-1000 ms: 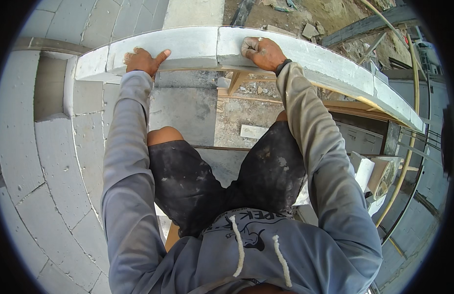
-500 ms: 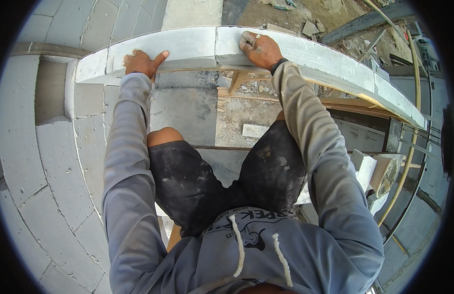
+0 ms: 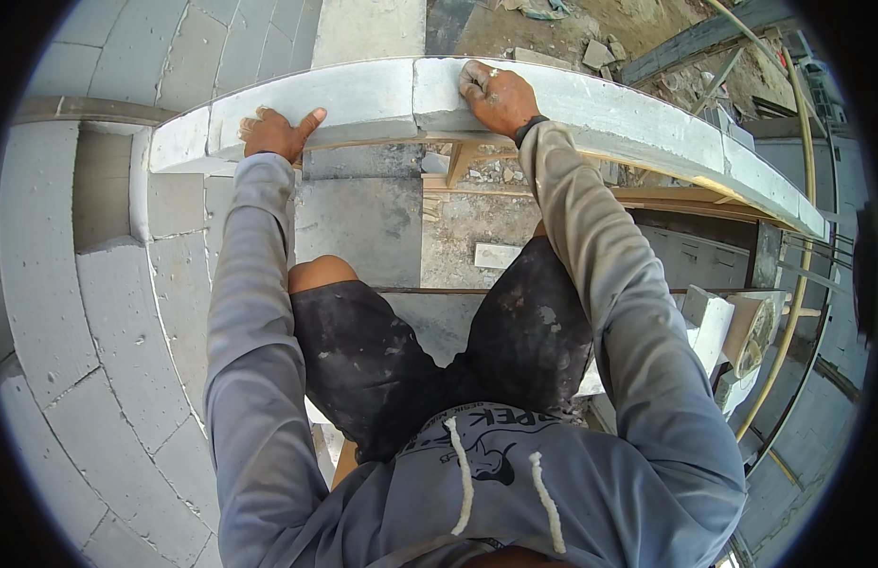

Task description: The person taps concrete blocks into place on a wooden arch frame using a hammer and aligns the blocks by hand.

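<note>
A row of pale grey lightweight concrete blocks (image 3: 363, 102) runs across in front of me, its straight line bent by the lens. My left hand (image 3: 280, 133) rests on top of the row's left part, thumb stretched out to the side and fingers spread over the surface. To the right of a joint between two blocks, my right hand (image 3: 501, 98) presses on the row with its fingers curled in. Whatever those curled fingers may hold is hidden. White dust marks the back of that hand.
At left stands a wall of grey blocks (image 3: 41, 275) with a rectangular recess (image 3: 103, 189). A wooden board (image 3: 685, 201) runs under the row. Rubble (image 3: 600, 52) lies beyond it. Bamboo poles (image 3: 806, 170) and a round-ended piece (image 3: 756, 331) are at right. Below, a loose white block (image 3: 496, 256) lies on the ground.
The view has shifted slightly, so the row sits a little lower in the picture. Both hands remain at about the same spots on the blocks.
</note>
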`<state>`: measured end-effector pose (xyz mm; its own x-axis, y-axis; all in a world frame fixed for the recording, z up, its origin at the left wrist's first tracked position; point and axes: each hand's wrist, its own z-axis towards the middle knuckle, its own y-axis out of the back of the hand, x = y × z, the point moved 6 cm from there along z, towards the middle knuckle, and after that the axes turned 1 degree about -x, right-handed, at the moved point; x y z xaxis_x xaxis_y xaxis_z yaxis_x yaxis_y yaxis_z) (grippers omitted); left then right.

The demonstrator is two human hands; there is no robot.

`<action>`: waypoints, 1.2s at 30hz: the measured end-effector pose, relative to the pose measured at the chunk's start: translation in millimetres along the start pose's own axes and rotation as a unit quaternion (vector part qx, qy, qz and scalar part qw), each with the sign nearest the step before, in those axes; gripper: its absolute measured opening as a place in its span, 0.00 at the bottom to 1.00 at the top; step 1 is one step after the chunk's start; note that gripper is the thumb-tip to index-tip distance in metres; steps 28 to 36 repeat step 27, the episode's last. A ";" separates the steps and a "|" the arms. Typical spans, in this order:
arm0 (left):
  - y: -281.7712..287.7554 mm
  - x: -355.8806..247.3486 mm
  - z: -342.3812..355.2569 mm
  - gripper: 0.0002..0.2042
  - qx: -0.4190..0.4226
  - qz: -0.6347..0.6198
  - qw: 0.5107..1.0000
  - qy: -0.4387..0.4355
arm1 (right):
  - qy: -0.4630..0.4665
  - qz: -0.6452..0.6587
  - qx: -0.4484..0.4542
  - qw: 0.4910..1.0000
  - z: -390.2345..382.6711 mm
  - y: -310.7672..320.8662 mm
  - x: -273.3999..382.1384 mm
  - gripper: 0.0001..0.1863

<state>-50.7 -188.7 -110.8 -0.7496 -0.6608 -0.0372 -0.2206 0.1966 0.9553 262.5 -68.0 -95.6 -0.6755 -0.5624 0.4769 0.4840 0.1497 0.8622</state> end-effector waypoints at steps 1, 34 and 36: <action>0.6 0.3 0.0 0.59 0.003 0.005 1.000 0.004 | 0.017 0.001 0.057 0.998 0.8 -3.2 0.8 0.09; -5.6 0.6 3.6 0.57 -0.030 0.060 0.998 -0.017 | -0.245 0.315 0.068 0.915 -76.0 59.5 -27.9 0.10; -5.6 0.6 3.6 0.57 -0.030 0.060 0.998 -0.017 | -0.245 0.315 0.068 0.915 -76.0 59.5 -27.9 0.10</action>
